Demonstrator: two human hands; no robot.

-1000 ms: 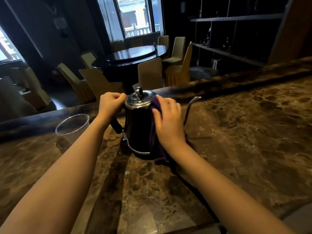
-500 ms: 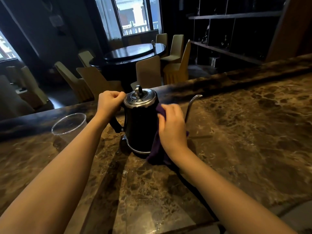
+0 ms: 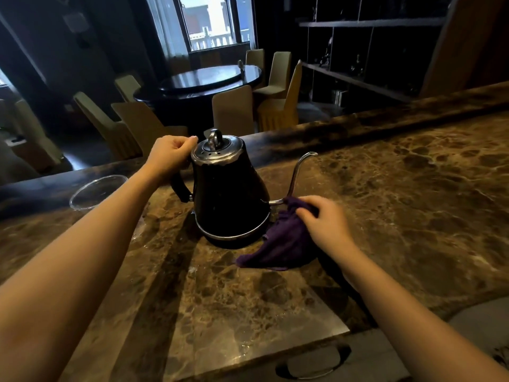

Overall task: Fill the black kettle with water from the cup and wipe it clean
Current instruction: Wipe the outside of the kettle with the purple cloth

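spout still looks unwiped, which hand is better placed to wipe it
Right. The right hand already grips the purple cloth at the base of the spout, while the left hand holds the kettle by its handle.

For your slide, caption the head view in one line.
Left hand grips the black kettle handle; right hand holds a purple cloth at the spout's base.

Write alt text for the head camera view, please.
A person's left hand grips the handle of a black gooseneck kettle on a brown marble counter, while the right hand holds a purple cloth at the spout's base.
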